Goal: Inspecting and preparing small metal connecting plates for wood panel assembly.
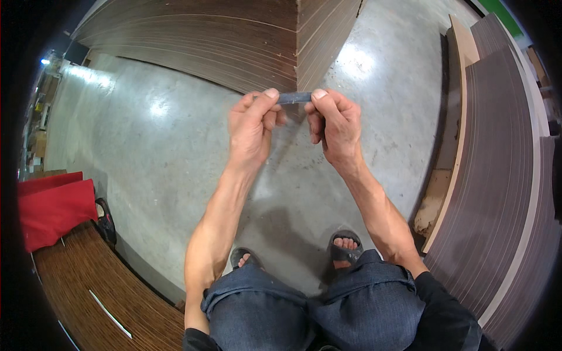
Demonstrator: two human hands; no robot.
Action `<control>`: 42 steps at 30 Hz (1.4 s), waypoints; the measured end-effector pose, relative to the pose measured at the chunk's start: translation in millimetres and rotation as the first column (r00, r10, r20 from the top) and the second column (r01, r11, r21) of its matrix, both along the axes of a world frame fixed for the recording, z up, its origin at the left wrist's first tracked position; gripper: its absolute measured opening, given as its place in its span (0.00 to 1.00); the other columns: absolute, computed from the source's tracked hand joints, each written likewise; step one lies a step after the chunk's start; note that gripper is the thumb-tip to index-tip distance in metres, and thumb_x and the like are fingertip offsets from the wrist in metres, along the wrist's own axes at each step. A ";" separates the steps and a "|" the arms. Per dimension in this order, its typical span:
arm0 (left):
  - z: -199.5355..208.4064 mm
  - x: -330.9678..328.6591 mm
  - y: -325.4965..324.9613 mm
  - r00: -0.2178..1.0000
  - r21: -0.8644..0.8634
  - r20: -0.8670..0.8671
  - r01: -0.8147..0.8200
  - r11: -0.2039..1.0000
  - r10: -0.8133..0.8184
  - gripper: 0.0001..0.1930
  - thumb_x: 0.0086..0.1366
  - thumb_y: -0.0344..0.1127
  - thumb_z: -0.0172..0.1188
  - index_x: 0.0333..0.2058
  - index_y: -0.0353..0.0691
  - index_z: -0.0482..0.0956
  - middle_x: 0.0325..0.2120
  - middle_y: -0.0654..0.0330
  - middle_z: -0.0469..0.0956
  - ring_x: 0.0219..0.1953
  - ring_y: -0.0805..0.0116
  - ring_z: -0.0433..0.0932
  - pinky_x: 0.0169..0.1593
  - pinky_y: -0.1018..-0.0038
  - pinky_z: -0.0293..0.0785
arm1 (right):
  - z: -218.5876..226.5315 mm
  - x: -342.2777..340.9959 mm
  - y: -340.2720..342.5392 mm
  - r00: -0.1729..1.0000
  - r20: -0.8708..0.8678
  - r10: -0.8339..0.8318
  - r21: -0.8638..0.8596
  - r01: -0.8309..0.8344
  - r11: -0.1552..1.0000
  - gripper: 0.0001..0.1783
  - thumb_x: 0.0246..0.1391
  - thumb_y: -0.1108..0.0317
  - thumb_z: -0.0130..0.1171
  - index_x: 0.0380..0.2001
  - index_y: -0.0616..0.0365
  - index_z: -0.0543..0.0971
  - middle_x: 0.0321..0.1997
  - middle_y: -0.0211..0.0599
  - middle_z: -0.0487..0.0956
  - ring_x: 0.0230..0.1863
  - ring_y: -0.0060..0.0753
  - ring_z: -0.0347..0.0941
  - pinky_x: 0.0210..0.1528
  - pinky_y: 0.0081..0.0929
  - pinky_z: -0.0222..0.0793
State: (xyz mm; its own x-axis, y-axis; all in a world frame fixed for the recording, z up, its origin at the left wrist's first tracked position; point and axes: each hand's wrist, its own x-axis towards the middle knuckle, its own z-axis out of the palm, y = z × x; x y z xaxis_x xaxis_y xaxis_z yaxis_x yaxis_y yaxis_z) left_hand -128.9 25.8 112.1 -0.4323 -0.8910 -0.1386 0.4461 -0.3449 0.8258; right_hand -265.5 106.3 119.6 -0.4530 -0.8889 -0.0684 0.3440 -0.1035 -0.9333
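Observation:
Between my two hands stretches a short, dark grey flat strip, pinched at both ends. My left hand grips its left end between thumb and fingers. The right end is held the same way by my right hand. Both arms reach out over the grey floor, and the strip sits nearly level, in front of the near corner of a tall stack of dark brown wood-grain boards. My fingers cover the strip's ends, so I cannot tell what kind of strip it is.
On the right rises a stack of greyish-brown boards with a pale wooden edge. At lower left lie brown wood-grain boards with a thin white strip and a red cloth. A black shoe stands beside them.

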 end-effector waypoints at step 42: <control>-51.0 2.6 -1.5 0.995 -0.028 0.091 0.033 0.999 -0.030 0.12 0.65 0.35 0.65 0.24 0.37 0.79 0.15 0.64 0.71 0.21 0.74 0.70 0.32 0.73 0.72 | -55.2 -2.2 -1.6 0.999 -0.033 -0.010 0.012 0.010 1.000 0.19 0.67 0.61 0.53 0.23 0.60 0.78 0.12 0.26 0.68 0.11 0.17 0.58 0.13 0.20 0.54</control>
